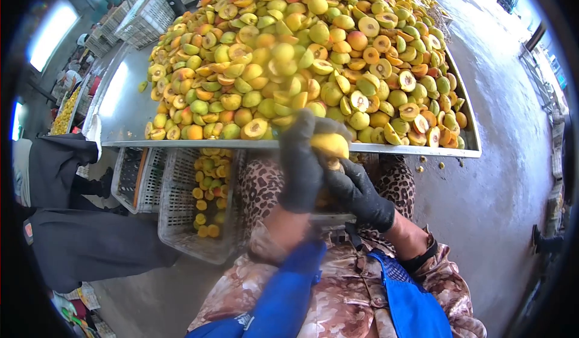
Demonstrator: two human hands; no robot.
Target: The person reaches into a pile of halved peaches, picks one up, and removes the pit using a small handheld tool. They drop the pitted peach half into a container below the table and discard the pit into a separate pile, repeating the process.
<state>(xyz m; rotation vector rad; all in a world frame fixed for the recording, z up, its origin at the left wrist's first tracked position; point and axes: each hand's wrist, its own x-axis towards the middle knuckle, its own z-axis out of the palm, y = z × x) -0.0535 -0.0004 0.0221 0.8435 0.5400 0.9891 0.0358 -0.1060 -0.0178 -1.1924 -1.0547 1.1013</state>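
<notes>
In front of my chest, just below the table's near edge, my two gloved hands come together. My left hand (pixel 300 163), blurred by motion, is closed around a yellow peach (pixel 330 145) that shows between its dark fingers. My right hand (pixel 362 196) is closed right beneath it, its fingers curled; what they grip is mostly hidden. Beyond my hands a large heap of halved peaches (pixel 241 66) covers the metal table (pixel 129 105), several with brown pits or hollows showing. A yellow blur hangs in the air above my left hand.
Under the table, to the left of my knees, stands a plastic crate (pixel 175 199) with peach halves in it. Another crate (pixel 140 178) is beside it. A person's dark-clothed leg (pixel 96 241) extends in from the left. Bits of fruit lie on the concrete floor (pixel 476 217) at right.
</notes>
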